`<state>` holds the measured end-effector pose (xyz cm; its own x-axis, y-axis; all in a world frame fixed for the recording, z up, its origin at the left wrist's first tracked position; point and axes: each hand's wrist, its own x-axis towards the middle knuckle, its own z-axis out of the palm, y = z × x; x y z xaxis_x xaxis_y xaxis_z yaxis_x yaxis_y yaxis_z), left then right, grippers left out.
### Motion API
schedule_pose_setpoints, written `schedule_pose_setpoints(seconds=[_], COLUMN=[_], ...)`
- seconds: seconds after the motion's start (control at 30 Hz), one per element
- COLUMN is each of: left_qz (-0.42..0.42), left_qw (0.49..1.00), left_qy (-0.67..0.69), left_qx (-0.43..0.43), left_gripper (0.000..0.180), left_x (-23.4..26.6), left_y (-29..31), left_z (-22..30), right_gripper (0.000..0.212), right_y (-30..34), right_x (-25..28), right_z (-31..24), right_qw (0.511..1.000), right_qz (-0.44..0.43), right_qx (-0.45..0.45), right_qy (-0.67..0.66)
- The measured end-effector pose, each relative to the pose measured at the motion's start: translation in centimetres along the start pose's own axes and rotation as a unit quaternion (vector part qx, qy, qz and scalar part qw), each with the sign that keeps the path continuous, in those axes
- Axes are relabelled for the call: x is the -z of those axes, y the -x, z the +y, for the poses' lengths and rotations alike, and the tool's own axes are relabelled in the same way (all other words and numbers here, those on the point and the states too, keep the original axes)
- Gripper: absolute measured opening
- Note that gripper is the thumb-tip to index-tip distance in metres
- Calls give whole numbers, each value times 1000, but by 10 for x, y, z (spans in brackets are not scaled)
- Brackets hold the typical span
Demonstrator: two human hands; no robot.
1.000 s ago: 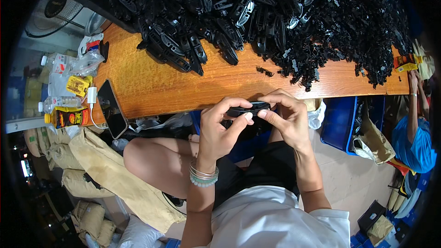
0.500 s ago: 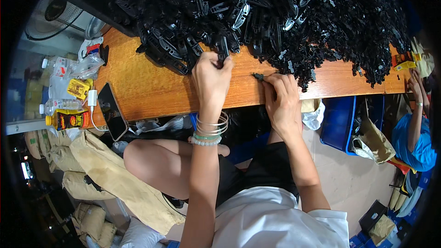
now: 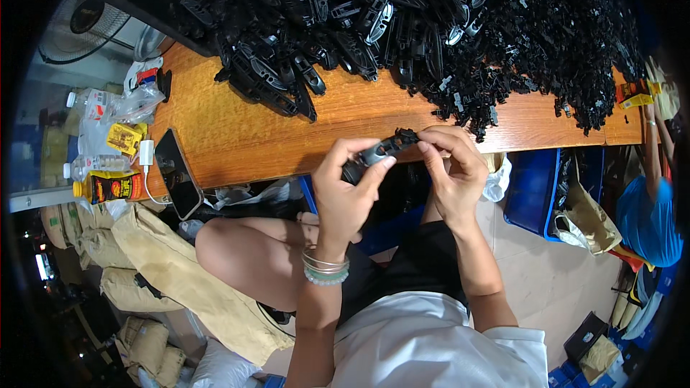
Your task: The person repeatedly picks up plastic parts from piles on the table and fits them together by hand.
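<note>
Above the table's near edge, my left hand (image 3: 343,194) grips a long black plastic part (image 3: 379,149) between thumb and fingers, its far end tilted up to the right. My right hand (image 3: 454,171) pinches a small black plastic clip (image 3: 407,136) against that end; the fingertips hide part of it. Whether the clip is seated in the part or only touches it, I cannot tell. Beyond my hands lies a heap of long black plastic parts (image 3: 287,65). To its right is a heap of small black clips (image 3: 532,57).
On the wooden table (image 3: 237,133), a phone (image 3: 177,172) with a white cable lies at left, beside bottles (image 3: 97,167) and a yellow packet (image 3: 123,138). A blue crate (image 3: 530,197) stands below the edge at right. Another person in a blue top (image 3: 647,219) sits far right.
My left hand has drawn a long part from the heap back toward me. My right hand has lifted its clip off the table to the part's end, and both hands have come together.
</note>
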<state>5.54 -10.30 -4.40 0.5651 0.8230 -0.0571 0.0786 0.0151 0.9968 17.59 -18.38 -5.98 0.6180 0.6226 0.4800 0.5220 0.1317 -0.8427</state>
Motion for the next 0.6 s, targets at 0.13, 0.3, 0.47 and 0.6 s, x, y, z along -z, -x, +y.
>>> schedule_pose_setpoints(seconds=[0.13, 0.3, 0.47, 0.6], left_qz=[-42, -11, -71, -82], left_qw=[997, 986, 989, 988], left_qy=[26, 163, 119, 125], left_qx=[-53, 23, 58, 44], left_gripper=[22, 31, 29, 27], left_x=[-6, -10, 7, 7], left_y=[9, 8, 0, 2], left_z=[-3, 3, 0, -1], right_gripper=[12, 13, 17, 20], right_y=[2, 0, -1, -2], right_x=[0, 8, 16, 16], right_z=[-9, -13, -12, -12], right_qw=[991, 987, 996, 997], right_qz=[14, -31, -77, -76], right_qx=[-104, -99, -16, 19], right_qy=[-86, -123, -40, -2])
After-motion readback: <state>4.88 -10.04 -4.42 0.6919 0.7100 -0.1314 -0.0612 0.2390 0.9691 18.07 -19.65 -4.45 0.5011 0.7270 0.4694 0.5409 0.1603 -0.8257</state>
